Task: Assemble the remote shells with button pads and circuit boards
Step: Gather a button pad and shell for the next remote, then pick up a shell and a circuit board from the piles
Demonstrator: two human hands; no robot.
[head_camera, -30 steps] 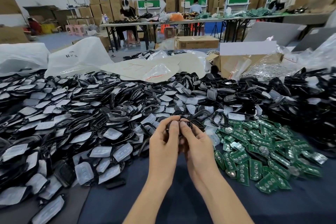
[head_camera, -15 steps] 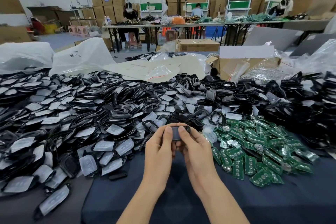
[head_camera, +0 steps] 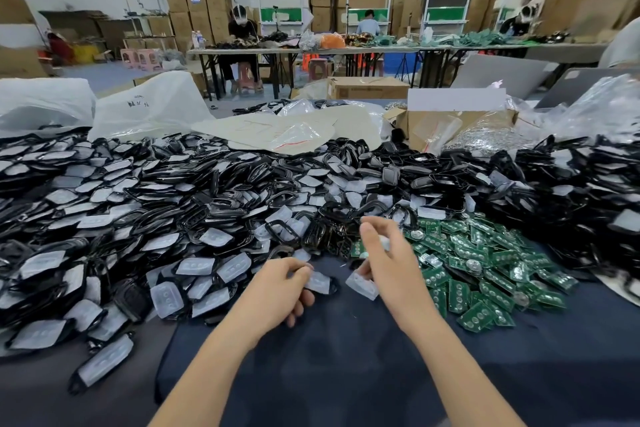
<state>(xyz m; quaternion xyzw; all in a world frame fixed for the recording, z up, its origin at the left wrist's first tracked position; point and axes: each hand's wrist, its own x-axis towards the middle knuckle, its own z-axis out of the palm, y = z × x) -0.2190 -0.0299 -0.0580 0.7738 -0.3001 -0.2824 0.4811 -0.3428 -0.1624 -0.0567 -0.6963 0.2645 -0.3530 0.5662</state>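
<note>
Remote shells (head_camera: pixel 207 204) lie in a huge black heap, left of the green circuit boards (head_camera: pixel 485 263) and behind them too. Many have milky pads (head_camera: pixel 211 237) sitting in them. More black shells are piled to the right of the boards. A dark blue cloth (head_camera: pixel 346 374) covers the table in front of the boards and runs under them. Behind the boards, past the black heap, sit white plastic bags (head_camera: pixel 145 107) and an open cardboard box (head_camera: pixel 460 121). The boards themselves make a flat green pile, and they have round silver spots.

My left hand (head_camera: pixel 280 288) is just left of the boards, low over the cloth. Its fingers are curled and pinch one shell (head_camera: pixel 320 282) that has a pad in it. My right hand (head_camera: pixel 391 263) is at the left edge of the boards, a little higher, apart from my left hand. Its fingers are bent and blurry. A loose button pad (head_camera: pixel 362 286) is right at its thumb side, touching it, but I cannot tell if I am holding it.
</note>
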